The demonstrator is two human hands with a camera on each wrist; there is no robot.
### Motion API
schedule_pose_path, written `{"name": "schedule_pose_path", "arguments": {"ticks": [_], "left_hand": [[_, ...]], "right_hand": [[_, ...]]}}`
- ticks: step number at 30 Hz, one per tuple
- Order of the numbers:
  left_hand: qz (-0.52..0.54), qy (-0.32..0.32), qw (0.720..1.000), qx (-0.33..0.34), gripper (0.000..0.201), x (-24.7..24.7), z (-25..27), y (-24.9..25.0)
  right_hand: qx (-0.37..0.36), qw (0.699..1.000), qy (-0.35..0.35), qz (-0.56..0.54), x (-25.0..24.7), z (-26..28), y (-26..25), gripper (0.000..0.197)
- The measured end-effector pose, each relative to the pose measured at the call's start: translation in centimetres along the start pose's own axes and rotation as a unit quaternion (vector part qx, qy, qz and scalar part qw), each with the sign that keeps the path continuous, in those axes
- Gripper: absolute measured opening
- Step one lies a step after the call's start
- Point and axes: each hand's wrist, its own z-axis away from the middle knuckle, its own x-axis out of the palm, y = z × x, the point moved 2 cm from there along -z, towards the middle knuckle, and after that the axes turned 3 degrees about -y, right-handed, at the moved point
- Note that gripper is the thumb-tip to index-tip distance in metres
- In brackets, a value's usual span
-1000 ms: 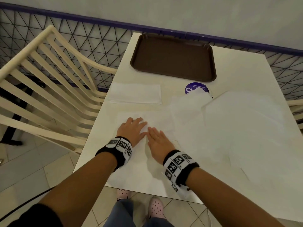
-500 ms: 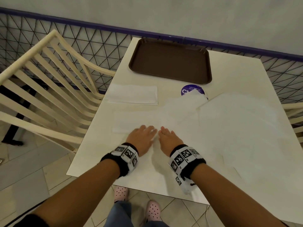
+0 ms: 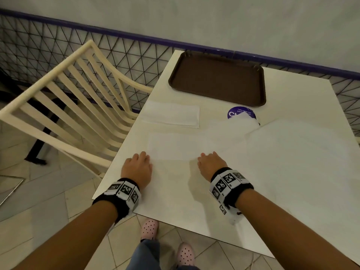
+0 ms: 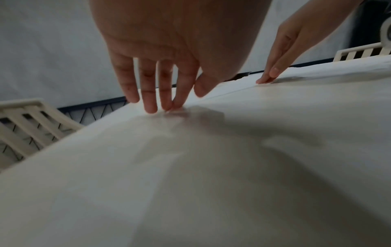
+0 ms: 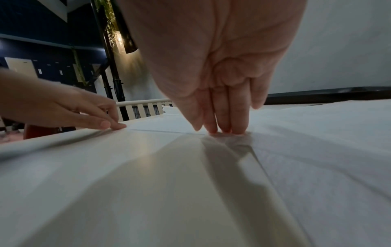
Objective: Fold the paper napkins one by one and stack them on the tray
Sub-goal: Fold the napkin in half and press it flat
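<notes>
Both grips lay released, left hand (image 3: 138, 168) and right hand (image 3: 211, 164) pressing straight fingers on the folded napkin (image 3: 175, 146) on the bench (image 3: 292, 90), near a purple sticker (image 3: 236, 113) whose small print was unreadable.

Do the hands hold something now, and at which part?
Nothing is gripped. The left hand and right hand press straight fingertips on the near edge of the folded napkin, near its two ends.
</notes>
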Motion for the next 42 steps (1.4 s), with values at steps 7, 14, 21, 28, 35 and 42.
{"name": "schedule_pose_path", "arguments": {"ticks": [7,14,21,28,35,42], "left_hand": [[-0.015,-0.042,0.996,0.077,0.062,-2.4,-3.4,0.7],[-0.064,-0.068,0.987,0.134,0.052,-2.1,-5.6,2.5],[-0.094,-0.06,0.979,0.171,0.039,-2.8,-6.8,2.3],[-0.064,0.024,0.975,0.212,0.046,-11.1,-11.8,-1.6],[-0.087,0.09,0.975,0.184,0.053,-16.7,-16.6,-4.9],[-0.1,0.049,0.961,0.252,0.061,-10.3,-17.0,-6.4]], "right_hand": [[-0.009,0.999,0.037,-0.004,-2.0,0.2,-0.5,0.043],[-0.015,0.998,0.049,0.022,-2.3,-1.4,-1.7,0.047],[-0.009,0.995,0.07,0.068,-2.5,-2.0,-1.8,0.034],[0.007,0.981,0.191,0.025,-11.7,-2.7,1.3,0.039],[0.063,0.969,0.233,-0.043,-18.0,-6.1,1.9,0.049],[0.021,0.986,0.152,-0.073,-13.2,-9.2,-0.3,0.057]]}}
